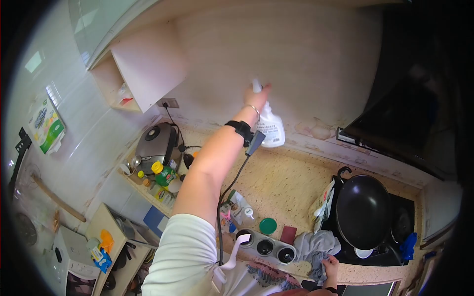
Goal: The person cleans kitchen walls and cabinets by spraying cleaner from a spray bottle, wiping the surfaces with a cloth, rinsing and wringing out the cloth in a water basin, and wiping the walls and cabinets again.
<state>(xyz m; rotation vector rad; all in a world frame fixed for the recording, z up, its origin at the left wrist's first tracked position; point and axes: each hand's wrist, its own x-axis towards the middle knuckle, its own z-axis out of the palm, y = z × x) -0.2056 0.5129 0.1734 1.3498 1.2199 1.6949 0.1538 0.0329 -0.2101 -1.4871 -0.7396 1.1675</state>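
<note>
Your counter [281, 182] carries the stove [404, 204], presumably why the wok [363, 212] rests there. Left of the wok, your right hand [331, 267] closes on the gray cloth [316, 243]. Farther up-left of the wok, your left hand [255, 95] wraps the spray bottle [271, 129] by its neck, probably for trigger reach; it hangs beneath, well apart from your right hand.

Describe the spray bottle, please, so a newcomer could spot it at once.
Find the speckled counter, then the left hand raised before the wall behind it. That hand grips the spray bottle, which is white, unlike the yellow-capped green bottle.
</note>
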